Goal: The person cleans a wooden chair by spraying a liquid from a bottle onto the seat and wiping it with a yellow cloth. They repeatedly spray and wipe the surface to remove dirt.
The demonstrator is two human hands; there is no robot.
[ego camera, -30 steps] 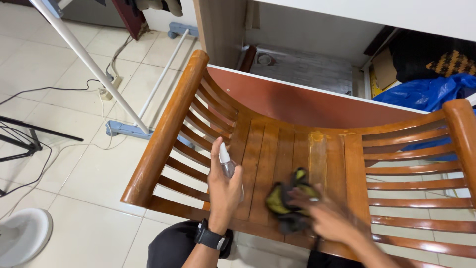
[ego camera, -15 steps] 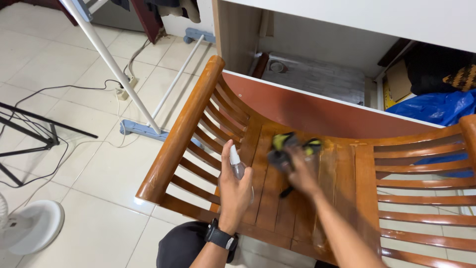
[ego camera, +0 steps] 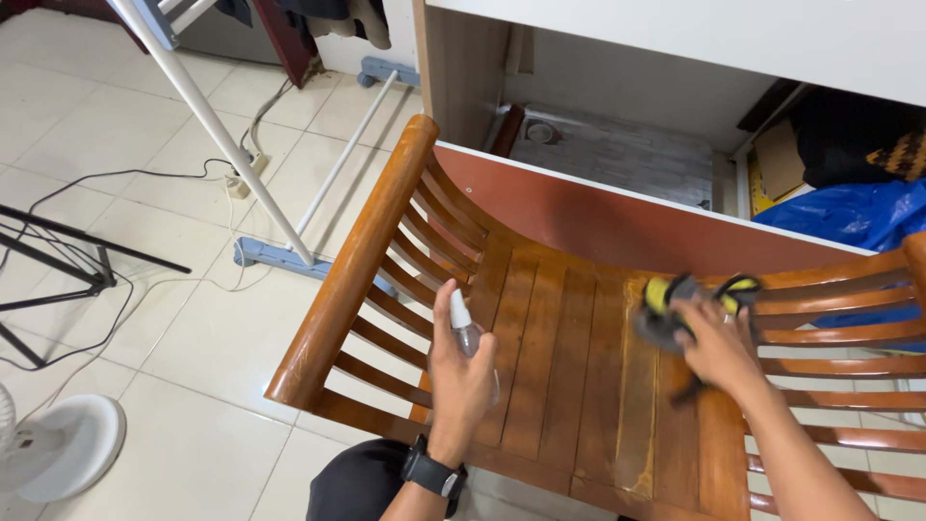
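**Cloth on the slats, spray bottle held ready**

The right hand lies palm-down on a dark cloth with yellow patches, fingers closed over it and pressing it flat against the seat of a wooden chair. The cloth sits under and just ahead of that hand, at the far right of the seat, where the flat slats meet the slatted side rising on the right. Holding it bunched under the palm looks like a way to keep weight on the wood while the cloth slides. The slat just left of the hand looks paler and streaked, possibly wet or worn; I cannot tell which.

The left hand is wrapped around a small clear spray bottle, its white nozzle sticking up above the fingers and tilted away over the seat. It hangs above the near left part of the seat, well apart from the cloth, likely so the spray can reach the wood without the hands crossing. A black watch sits on that wrist.

Beyond the hands, past the chair's far edge, stands an open cabinet. Left of the left hand, on the tiled floor, are a white rack leg, cables and a fan base.
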